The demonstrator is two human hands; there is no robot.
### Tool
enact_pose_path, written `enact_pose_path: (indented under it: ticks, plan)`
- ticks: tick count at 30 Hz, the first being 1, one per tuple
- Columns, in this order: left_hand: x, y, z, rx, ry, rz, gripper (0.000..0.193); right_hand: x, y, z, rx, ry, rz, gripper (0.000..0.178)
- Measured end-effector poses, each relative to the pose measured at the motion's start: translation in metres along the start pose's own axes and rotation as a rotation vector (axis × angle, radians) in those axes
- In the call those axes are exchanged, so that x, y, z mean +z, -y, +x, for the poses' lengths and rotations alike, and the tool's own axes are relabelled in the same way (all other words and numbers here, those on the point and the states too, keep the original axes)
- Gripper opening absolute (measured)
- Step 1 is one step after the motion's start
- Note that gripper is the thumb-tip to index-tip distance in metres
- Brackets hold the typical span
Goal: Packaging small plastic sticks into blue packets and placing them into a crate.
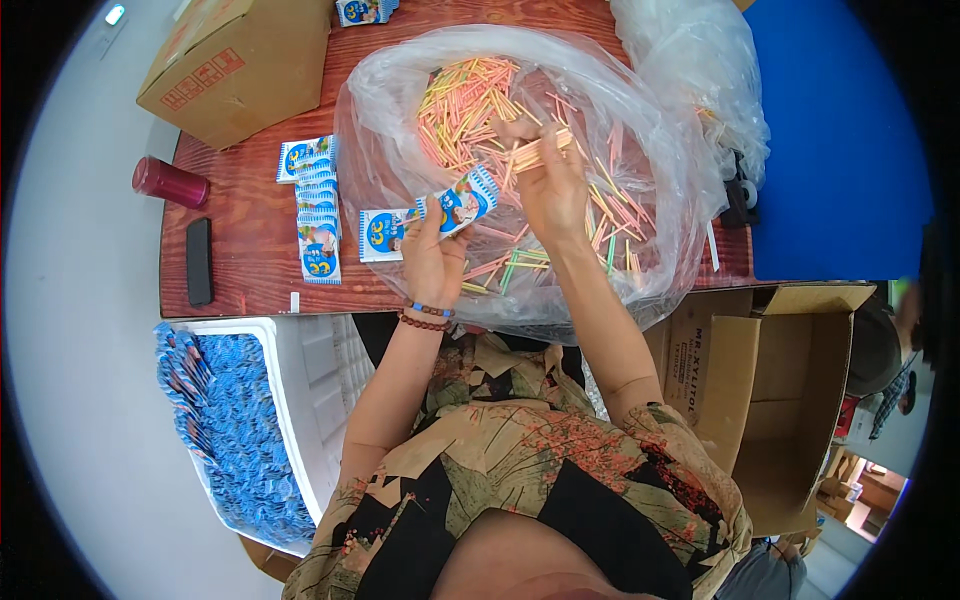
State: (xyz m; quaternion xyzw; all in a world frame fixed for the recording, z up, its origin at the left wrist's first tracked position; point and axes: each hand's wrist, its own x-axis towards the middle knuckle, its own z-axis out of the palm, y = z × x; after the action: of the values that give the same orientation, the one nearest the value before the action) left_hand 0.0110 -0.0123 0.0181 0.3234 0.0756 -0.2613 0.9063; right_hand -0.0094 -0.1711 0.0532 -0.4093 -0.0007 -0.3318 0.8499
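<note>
My left hand (435, 262) is closed on a small blue-and-white packet (470, 202), tilted up to the right. A second packet (383, 234) lies against the fingers on its left; whether the hand grips that one too, I cannot tell. My right hand (553, 198) pinches a small bundle of thin pale sticks (540, 152) just right of the packet. Below both hands, a large clear plastic bag (375, 110) spreads open on the red-brown table (250, 245). Many loose pink, yellow and a few green sticks (465, 105) lie in it.
Left on the table are a row of similar packets (318, 215), a dark red cylinder (172, 182), a black oblong (199, 262) and a carton (240, 75). A white bin (295, 420) of blue packets stands lower left, an open carton (785, 400) lower right. People show at right.
</note>
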Motion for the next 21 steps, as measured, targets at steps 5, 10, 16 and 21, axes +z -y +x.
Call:
enact_pose_path:
  ticks: [5,10,16,21]
  plan:
    - [-0.014,-0.001,0.002,-0.005,-0.044,-0.011,0.017,-0.026,-0.009,0.005,0.117,-0.109,-0.093,0.021]
    - [-0.011,0.004,0.001,0.019,-0.042,0.002,0.017,0.006,-0.003,-0.006,0.029,-0.103,-0.024,0.025]
    - [-0.005,0.003,-0.004,-0.015,0.002,-0.014,0.018,0.044,-0.007,-0.022,-0.119,-0.108,0.02,0.025]
    - [-0.002,0.005,-0.008,-0.026,0.014,-0.049,0.019,0.043,-0.015,-0.035,-0.058,-0.148,-0.078,0.026]
